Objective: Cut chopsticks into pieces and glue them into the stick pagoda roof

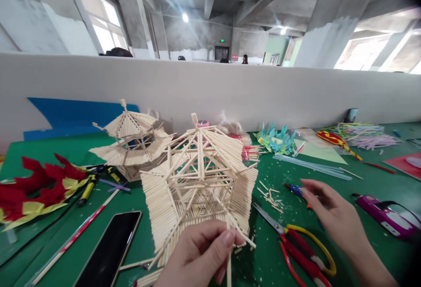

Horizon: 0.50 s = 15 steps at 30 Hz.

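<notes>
My left hand (207, 252) is closed in a pinch on a thin wooden stick (229, 263) at the near side of a large stick-built pavilion model (200, 181). This model has slatted roof panels and an open frame on top. On the right, my right hand (335, 217) has thumb and index finger closed together at a blue-and-orange tool (295, 189) with a dark pointed tip; the hand hides part of it. Scissors (297, 245) with red and yellow handles lie open between the hands. Short cut stick pieces (271, 197) are scattered beyond them.
A second stick pavilion (131, 140) stands back left. A phone (110, 249) and red paper craft (39, 186) lie left. Clear glue sticks (312, 166), a teal paper craft (278, 138) and a purple device (384, 214) lie right. A white partition (279, 96) borders the green table.
</notes>
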Motion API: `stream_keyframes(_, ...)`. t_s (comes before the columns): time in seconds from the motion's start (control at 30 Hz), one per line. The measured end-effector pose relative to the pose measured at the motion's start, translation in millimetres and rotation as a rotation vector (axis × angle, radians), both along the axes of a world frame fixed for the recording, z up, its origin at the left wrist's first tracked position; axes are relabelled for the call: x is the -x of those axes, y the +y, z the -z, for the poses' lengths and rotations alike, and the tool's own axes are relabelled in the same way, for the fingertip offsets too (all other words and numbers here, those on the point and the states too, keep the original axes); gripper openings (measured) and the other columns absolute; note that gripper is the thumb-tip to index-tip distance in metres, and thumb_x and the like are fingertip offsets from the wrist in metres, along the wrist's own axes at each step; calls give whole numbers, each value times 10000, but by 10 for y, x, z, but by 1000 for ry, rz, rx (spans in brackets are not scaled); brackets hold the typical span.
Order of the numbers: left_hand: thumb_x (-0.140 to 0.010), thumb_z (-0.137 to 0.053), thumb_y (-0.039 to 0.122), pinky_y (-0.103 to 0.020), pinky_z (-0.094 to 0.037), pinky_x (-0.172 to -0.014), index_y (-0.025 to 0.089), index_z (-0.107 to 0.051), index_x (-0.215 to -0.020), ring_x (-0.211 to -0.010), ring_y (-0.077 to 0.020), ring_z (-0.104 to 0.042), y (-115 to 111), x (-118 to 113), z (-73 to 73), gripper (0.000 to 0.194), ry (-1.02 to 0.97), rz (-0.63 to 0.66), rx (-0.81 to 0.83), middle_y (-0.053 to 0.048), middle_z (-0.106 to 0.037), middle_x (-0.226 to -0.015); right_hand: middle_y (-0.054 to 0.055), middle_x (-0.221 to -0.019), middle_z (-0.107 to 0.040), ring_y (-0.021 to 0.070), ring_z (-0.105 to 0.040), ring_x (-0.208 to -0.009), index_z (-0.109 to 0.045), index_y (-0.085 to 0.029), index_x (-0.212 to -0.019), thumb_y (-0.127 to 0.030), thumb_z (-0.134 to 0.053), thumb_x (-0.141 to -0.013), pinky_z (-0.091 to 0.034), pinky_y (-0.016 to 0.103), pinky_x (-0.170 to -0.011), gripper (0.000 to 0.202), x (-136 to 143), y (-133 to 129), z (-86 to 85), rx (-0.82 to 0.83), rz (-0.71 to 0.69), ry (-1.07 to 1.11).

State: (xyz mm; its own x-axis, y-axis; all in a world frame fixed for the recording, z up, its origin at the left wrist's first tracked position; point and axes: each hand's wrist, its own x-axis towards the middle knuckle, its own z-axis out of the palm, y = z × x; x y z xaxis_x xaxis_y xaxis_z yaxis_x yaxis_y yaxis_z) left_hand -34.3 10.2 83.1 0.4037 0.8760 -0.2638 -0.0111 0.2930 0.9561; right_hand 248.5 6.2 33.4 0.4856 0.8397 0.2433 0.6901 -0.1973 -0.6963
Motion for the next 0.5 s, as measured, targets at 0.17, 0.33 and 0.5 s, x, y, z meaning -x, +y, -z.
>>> stream_keyframes(0.17, -669, -570, 534, -194, -245, -444, 160, -645, -668, -455, -65, -368, 51, -37, -120, 381, -36, 44, -38, 43, -422, -474, 13, -951, -593, 147, -597, -776, -446, -324, -1154, -377, -497, -780, -509, 239, -666, 381, 891, -105, -659, -239, -860, -120)
stream_keyframes(0.33, -719, -545, 479, -183, -252, -433, 166, -599, -637, -444, -58, -360, 110, 16, -299, 329, -19, 51, -137, 54, -403, -476, -4, -926, -626, 200, -598, -801, -351, -389, -1236, -253, -501, -777, -523, 321, -670, 501, 1222, 115, -725, -338, -881, -311)
stream_keyframes(0.5, -751, -522, 426, -196, -276, -427, 174, -582, -588, -457, -73, -355, 231, 86, -464, 306, 5, -21, -327, 43, -407, -469, 66, -1100, -544, 262, -539, -957, -172, -284, -1331, -262, -626, -638, -487, 373, -774, 829, 1216, 253, -863, -441, -972, -521)
